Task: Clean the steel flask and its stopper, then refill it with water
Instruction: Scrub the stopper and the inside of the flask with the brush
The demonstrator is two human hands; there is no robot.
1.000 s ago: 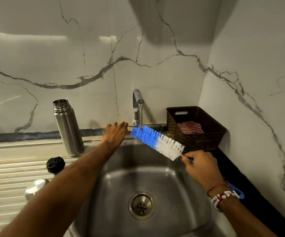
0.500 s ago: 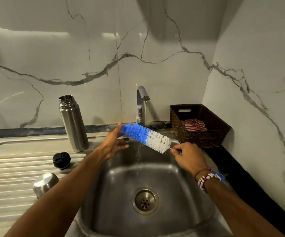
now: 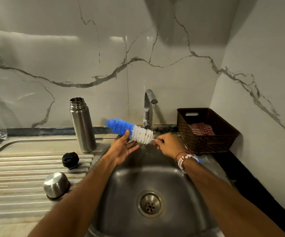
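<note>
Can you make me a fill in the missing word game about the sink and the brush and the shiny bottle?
1. The bottle brush has bristles that are white near the handle and ____ at the tip.
2. The right hand holds the brush under the ____, where water is running.
3. The steel flask stands upright with its top ____.
4. The black stopper lies on the ribbed draining board, between the flask and the steel ____.

Missing words: blue; tap; open; cup

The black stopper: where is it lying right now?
The black stopper lies on the ribbed draining board left of the sink, in front of the steel flask and behind the steel cap.
</note>
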